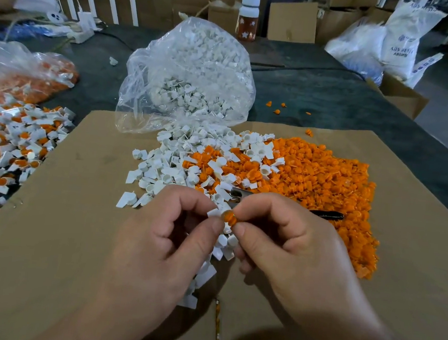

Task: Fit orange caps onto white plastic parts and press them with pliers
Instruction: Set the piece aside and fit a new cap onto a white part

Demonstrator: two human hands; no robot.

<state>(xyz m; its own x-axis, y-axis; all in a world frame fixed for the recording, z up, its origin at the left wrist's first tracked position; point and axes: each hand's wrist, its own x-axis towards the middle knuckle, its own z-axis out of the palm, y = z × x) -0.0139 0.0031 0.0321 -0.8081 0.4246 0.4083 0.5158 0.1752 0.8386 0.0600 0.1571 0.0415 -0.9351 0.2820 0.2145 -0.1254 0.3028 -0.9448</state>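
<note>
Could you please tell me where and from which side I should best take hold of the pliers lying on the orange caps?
I would take the pliers by their black handle end, coming from the right with the right hand. That end juts out free over the orange caps, while the metal nose points left and the middle is hidden behind that hand.
</note>
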